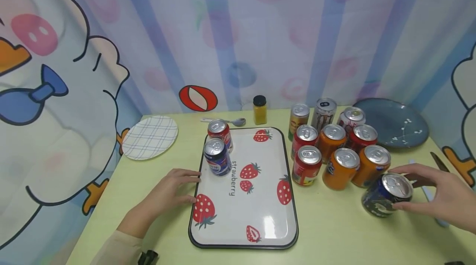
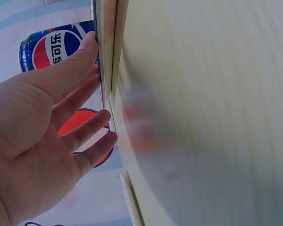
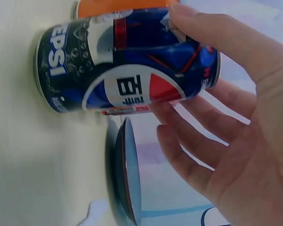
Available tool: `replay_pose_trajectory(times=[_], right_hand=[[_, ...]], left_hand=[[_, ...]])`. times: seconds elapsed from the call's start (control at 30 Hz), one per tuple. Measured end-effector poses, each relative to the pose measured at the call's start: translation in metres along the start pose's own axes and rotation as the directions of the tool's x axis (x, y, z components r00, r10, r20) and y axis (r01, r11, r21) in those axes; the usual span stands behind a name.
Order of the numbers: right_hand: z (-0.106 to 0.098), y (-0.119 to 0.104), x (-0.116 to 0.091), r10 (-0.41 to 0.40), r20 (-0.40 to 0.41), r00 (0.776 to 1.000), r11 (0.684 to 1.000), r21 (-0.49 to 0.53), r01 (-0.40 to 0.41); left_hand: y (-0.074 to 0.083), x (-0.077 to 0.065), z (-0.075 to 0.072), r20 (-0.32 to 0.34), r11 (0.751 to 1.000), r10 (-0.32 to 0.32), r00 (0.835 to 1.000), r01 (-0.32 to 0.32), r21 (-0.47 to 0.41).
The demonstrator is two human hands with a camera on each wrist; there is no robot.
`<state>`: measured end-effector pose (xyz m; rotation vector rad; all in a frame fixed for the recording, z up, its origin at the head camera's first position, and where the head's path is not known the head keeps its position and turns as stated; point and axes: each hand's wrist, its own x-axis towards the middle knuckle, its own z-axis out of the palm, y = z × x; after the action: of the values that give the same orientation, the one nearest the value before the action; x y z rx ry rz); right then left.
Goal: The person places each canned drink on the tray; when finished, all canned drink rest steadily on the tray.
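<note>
At the right, my right hand [image 1: 444, 194] grips a dark blue Pepsi can [image 1: 380, 204] near its top, thumb on one side and fingers on the other. In the right wrist view the Pepsi can [image 3: 132, 61] shows its logo; I cannot tell whether its base touches the table. My left hand [image 1: 174, 188] rests at the left edge of a white strawberry-print tray [image 1: 256, 211], its fingers loosely extended. On the tray's far left stand a blue Pepsi can [image 1: 218, 161] and, just behind it, a red can [image 1: 220, 130].
Left of the held can, several red, orange and other cans [image 1: 341, 168] stand close together. A dark blue plate [image 1: 394, 126] lies behind them, a knife [image 1: 439, 161] to the right. Beyond the tray are a spoon [image 1: 238, 122], a yellow jar [image 1: 260, 113] and a checked plate [image 1: 150, 137].
</note>
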<state>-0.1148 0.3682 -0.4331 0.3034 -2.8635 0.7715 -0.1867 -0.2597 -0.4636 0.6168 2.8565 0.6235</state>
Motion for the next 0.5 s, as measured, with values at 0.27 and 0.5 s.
replay_pose_trajectory(times=[0.27,0.5], right_hand=[[0.005,-0.015,-0.004,-0.061,-0.064,0.996,0.997,0.051,0.065],[0.016,-0.053,-0.005,-0.129,-0.128,0.983,0.983,0.113,0.144]], left_hand=[[-0.001,0.0,0.0,-0.01,1.0,0.029,1.0,-0.028,0.012],[-0.002,0.0,0.001,-0.003,1.0,0.015,1.0,-0.015,0.018]])
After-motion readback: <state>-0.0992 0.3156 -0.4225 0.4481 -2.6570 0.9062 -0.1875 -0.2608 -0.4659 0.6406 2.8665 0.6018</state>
